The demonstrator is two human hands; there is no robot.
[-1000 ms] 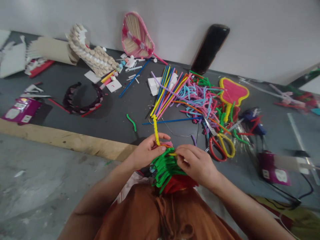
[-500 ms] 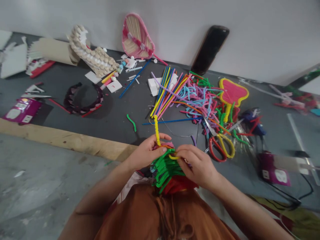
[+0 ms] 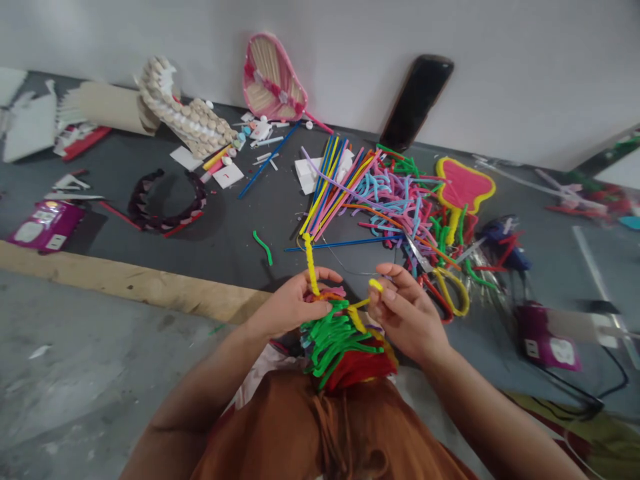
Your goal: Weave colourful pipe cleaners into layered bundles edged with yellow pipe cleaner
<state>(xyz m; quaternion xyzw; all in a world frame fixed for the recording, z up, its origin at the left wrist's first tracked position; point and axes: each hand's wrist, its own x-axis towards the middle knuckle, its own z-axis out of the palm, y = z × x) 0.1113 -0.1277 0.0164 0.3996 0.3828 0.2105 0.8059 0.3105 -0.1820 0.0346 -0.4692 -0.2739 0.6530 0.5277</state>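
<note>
Close to my body is a pipe-cleaner craft piece (image 3: 327,340) with rows of green loops, a red section below and pink and orange at its top. My left hand (image 3: 295,303) grips its upper left edge, thumb on top and fingers behind. From that edge a twisted yellow stem (image 3: 311,263) sticks up toward the table. Between the thumb and fingertips of my right hand (image 3: 405,310) is a yellow pipe cleaner (image 3: 361,305), pulled up from the right side of the piece. More yellow wraps the right edge below.
Ahead lie a heap of cut pipe cleaners (image 3: 395,193), a bundle of straight ones (image 3: 335,187) and scissors (image 3: 445,293). A phone (image 3: 417,100) leans on the wall near a pink fan (image 3: 275,80). A dark headband (image 3: 167,203) lies left. A wooden strip (image 3: 125,273) edges the table.
My right hand has moved up and right, away from the green loops, drawing the yellow pipe cleaner out with it. My left hand keeps its hold on the piece.
</note>
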